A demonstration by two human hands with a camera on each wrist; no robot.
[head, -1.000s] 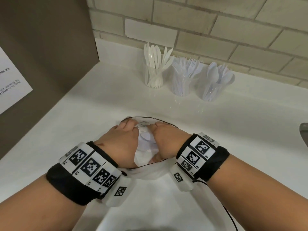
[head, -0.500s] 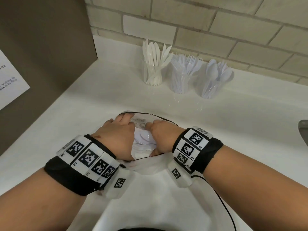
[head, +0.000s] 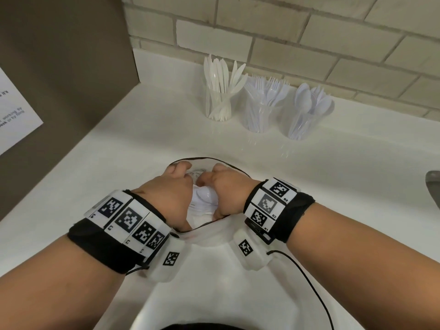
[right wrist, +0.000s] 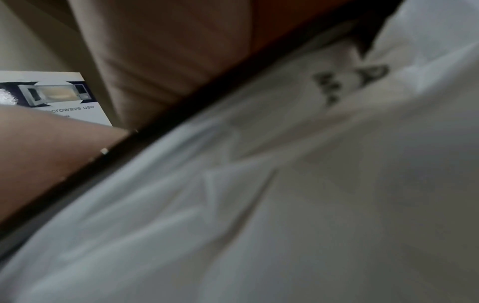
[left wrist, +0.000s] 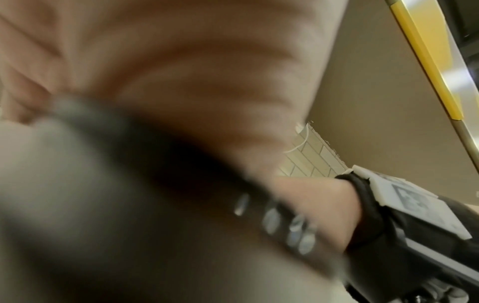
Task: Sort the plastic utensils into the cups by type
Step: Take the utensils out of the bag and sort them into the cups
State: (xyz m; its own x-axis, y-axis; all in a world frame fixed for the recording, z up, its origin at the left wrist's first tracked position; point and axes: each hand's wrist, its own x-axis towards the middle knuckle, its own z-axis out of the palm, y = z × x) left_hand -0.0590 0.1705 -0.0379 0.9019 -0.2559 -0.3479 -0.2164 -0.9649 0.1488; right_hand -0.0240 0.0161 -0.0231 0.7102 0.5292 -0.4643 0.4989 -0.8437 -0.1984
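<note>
A clear plastic bag [head: 234, 169] with a black rim lies open on the white counter [head: 142, 144]. Both hands are inside its mouth. My left hand [head: 177, 177] curls its fingers at the bag's far rim. My right hand [head: 220, 179] is fisted down among the white plastic utensils [head: 205, 196]; what its fingers grip is hidden. At the back stand three clear cups: knives [head: 220, 101], forks [head: 260, 110], spoons [head: 306, 115]. Both wrist views are blurred, showing only the palm and the bag's film [right wrist: 285, 184].
A brown side panel [head: 71, 67] with a paper notice [head: 14, 115] walls the left. Beige brick tiles [head: 285, 44] back the counter. A grey metal edge [head: 433, 186] shows at far right. A black cable [head: 309, 282] trails from my right wrist band.
Both hands stay in the bag's mouth and have crept slightly toward its far rim. The cups have not moved.
</note>
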